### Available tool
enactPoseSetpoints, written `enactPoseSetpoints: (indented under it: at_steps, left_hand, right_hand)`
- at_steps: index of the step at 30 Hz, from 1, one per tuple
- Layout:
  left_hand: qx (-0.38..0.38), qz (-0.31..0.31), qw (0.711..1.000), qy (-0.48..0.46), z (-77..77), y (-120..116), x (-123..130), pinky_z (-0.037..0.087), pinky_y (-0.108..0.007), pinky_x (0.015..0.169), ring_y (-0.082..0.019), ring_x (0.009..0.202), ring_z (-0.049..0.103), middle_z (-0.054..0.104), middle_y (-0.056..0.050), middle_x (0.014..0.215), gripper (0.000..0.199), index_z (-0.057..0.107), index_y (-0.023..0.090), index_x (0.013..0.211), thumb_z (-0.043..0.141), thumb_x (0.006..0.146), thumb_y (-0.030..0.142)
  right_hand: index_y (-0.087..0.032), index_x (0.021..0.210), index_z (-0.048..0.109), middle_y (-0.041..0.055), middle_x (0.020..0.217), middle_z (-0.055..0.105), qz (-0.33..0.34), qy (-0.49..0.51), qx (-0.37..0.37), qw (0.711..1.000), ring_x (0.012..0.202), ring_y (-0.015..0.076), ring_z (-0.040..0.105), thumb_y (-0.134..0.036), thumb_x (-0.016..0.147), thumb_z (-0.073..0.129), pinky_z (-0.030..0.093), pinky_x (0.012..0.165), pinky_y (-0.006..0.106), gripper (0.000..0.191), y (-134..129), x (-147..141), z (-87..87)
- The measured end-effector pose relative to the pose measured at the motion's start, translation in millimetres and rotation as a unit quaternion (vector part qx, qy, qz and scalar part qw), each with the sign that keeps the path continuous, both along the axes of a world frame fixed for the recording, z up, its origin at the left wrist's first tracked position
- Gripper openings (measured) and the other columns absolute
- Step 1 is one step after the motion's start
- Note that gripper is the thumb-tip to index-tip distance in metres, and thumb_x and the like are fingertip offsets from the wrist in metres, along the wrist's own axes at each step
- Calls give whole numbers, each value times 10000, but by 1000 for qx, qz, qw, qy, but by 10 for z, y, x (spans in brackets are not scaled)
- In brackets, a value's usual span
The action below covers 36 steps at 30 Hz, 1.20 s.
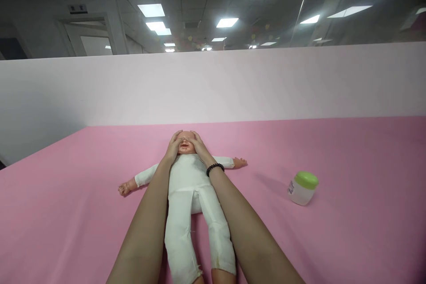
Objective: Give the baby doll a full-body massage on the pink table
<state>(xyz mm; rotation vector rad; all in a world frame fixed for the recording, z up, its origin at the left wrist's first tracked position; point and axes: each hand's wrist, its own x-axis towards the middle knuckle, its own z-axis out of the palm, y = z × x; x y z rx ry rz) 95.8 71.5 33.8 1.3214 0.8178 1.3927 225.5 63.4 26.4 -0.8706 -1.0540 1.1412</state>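
Observation:
A baby doll (188, 173) with a white cloth body lies on its back, arms spread wide and legs towards me. My left hand (173, 145) cups one side of its head, and my right hand (199, 145) cups the other. Both thumbs rest across the face around the eyes and nose, hiding them; the doll's mouth shows below. My fingers wrap along the sides and top of the head. A black beaded bracelet (214, 167) circles my right wrist. My forearms run along both sides of the doll's body.
A clear jar with a green lid (303, 187) stands on the pink padded surface (349, 230), right of the doll. Behind runs a low white wall (213, 86) with glass above it. A doorway (88, 37) and ceiling lights show beyond.

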Motion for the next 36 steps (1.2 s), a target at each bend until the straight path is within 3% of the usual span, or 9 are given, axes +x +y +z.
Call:
enactPoseSetpoints:
  at_steps: [4, 8, 14, 20, 28, 36]
  left_hand:
    - [27, 15, 1000, -3, -19, 42, 1, 469, -340, 1019, -255, 1247, 545, 583, -89, 1349, 478, 587, 204, 1244, 575, 794, 367]
    - [8, 32, 999, -2, -9, 55, 8, 470, -336, 1021, -248, 1248, 547, 591, -68, 1345, 427, 608, 225, 1203, 543, 807, 370]
    - [6, -4, 1000, -6, -7, -1, 3, 492, -343, 989, -257, 1198, 584, 596, -83, 1328, 549, 563, 229, 1293, 646, 779, 404]
    - [17, -6, 1000, -4, -53, 59, -14, 487, -352, 991, -262, 1204, 579, 596, -84, 1321, 525, 572, 227, 1280, 627, 791, 410]
    - [36, 30, 999, 3, -64, 136, 2, 439, -335, 1057, -243, 1277, 529, 591, -74, 1349, 426, 612, 218, 1211, 533, 820, 368]
    - [11, -17, 1000, -3, -78, 46, -38, 505, -366, 975, -248, 1123, 625, 608, -86, 1312, 579, 550, 254, 1327, 663, 782, 412]
  right_hand:
    - [-243, 1346, 537, 39, 1351, 585, 0, 3, 5, 1000, 1209, 217, 543, -373, 739, 644, 442, 1034, 319, 629, 17, -17, 12]
    - [-233, 1328, 548, 37, 1302, 614, 2, 7, 8, 1000, 1186, 214, 558, -373, 771, 586, 457, 1018, 321, 576, 48, -22, 14]
    - [-250, 1310, 568, 32, 1356, 582, -5, 3, 18, 1000, 1240, 213, 531, -375, 749, 630, 423, 1056, 314, 578, 50, 0, -9]
    - [-278, 1299, 573, 13, 1403, 553, -10, -6, 30, 999, 1278, 215, 507, -380, 695, 697, 395, 1092, 311, 626, 50, 8, -43]
    - [-280, 1360, 529, 30, 1308, 607, 19, 21, -3, 1000, 1172, 214, 593, -413, 747, 617, 484, 1007, 332, 634, 204, -30, -122]
    - [-278, 1335, 538, 30, 1419, 530, 8, -5, 6, 1000, 1254, 229, 548, -412, 692, 728, 451, 1065, 332, 684, 104, 15, -68]
